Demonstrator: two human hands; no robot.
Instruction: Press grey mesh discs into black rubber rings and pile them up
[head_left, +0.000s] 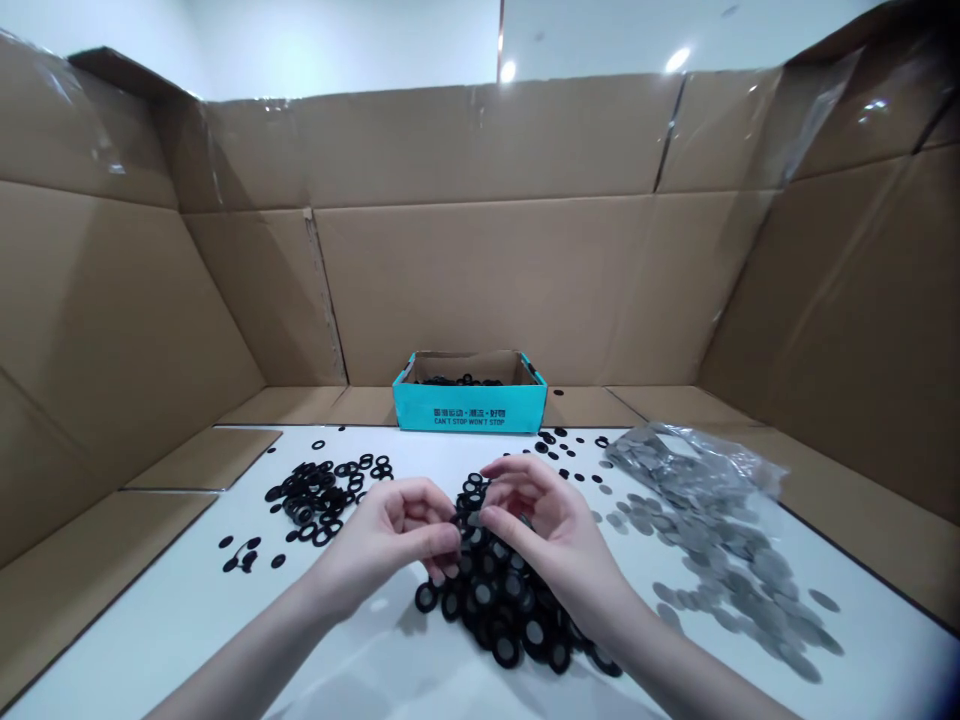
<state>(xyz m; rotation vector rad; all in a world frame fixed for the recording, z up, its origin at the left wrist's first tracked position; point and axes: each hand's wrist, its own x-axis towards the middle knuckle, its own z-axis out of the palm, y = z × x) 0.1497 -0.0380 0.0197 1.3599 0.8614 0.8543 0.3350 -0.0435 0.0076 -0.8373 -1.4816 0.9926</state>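
Observation:
My left hand (pixel 405 533) is closed at the left edge of a pile of black rings with grey centres (pixel 484 592). Its thumb and fingertips come together, and whatever they grip is too small and blurred to name. Over the pile's upper right side, my right hand (pixel 551 518) is loosely curled, with a gap between thumb and fingers. Nothing plainly shows in it. Rings lie just beneath its fingertips, and its palm hides part of the pile.
Plain black rings (pixel 307 500) are heaped to the left on the white table (pixel 367 660). On the right, grey discs (pixel 739 575) spill from a clear plastic bag (pixel 697 465). A turquoise box (pixel 470 410) holding black pieces stands at the back. Cardboard walls (pixel 495 290) surround the table.

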